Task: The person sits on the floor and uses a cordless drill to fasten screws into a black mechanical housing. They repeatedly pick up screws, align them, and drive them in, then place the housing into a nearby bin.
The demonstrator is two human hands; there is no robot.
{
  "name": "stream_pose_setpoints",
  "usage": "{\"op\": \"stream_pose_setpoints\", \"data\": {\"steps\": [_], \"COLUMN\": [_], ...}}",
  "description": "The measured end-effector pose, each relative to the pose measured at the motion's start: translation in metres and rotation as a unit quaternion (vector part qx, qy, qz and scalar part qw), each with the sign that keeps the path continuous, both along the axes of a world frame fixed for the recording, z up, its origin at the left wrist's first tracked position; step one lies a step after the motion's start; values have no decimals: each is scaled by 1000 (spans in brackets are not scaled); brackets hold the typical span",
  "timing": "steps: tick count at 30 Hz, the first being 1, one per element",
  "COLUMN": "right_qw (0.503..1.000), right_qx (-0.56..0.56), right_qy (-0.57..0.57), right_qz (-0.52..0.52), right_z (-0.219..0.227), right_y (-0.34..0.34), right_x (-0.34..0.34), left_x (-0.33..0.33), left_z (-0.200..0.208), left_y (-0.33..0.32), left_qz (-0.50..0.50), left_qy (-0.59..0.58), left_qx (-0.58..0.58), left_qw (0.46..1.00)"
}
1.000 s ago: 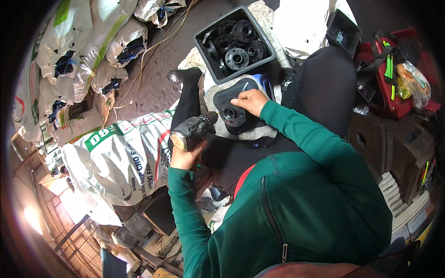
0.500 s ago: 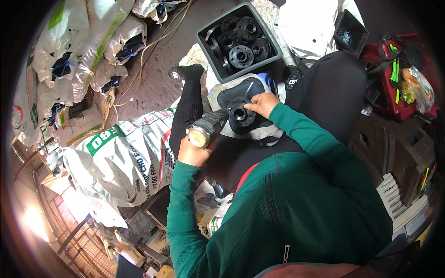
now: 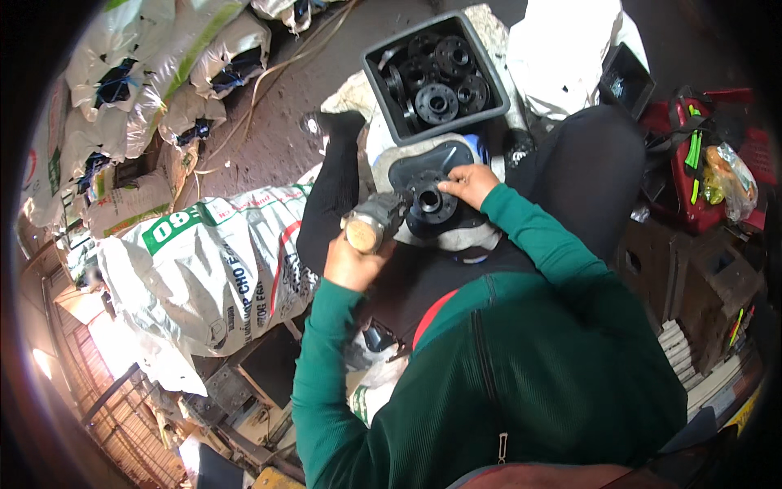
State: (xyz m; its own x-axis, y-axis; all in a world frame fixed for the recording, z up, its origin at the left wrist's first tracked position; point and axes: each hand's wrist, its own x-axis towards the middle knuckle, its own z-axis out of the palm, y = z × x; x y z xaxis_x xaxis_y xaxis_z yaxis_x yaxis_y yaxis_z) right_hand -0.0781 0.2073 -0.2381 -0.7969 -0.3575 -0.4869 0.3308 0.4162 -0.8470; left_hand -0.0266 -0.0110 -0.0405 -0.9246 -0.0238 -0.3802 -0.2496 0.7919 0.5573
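Note:
My left hand is wrapped round a power drill, its back end toward me and its nose at the left rim of a round black flange. The drill's tip is too small to make out. A ring of holes runs round the flange, with a raised hub in the middle. It rests on a dark rounded plate between my legs. My right hand grips the flange at its right upper side, fingertips near the hub.
Just beyond the plate stands a grey bin with several similar black flanges. A small dark bin sits to its right, near a red chair holding bags. White sacks lie on the left, and a cable crosses the floor.
The whole view has shifted slightly as my head moved. The drill still meets the flange's left rim, and my right hand keeps its place on it.

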Motion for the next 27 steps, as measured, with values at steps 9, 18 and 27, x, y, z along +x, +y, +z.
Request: {"op": "stream_pose_setpoints", "data": {"steps": [9,18,27], "right_qw": [886,731,675], "right_qx": [-275,-547,-584], "right_qy": [-315,-385,-424], "right_qz": [-201,-134,-154], "right_z": [26,69,63], "right_y": [33,39,22], "right_x": [0,31,42], "left_x": [61,93,85], "left_z": [41,22,31], "left_y": [7,23,28], "left_qz": [8,-179,-152], "left_qy": [-10,160,130], "left_qx": [99,-12,46], "left_qw": [995,971,979]}}
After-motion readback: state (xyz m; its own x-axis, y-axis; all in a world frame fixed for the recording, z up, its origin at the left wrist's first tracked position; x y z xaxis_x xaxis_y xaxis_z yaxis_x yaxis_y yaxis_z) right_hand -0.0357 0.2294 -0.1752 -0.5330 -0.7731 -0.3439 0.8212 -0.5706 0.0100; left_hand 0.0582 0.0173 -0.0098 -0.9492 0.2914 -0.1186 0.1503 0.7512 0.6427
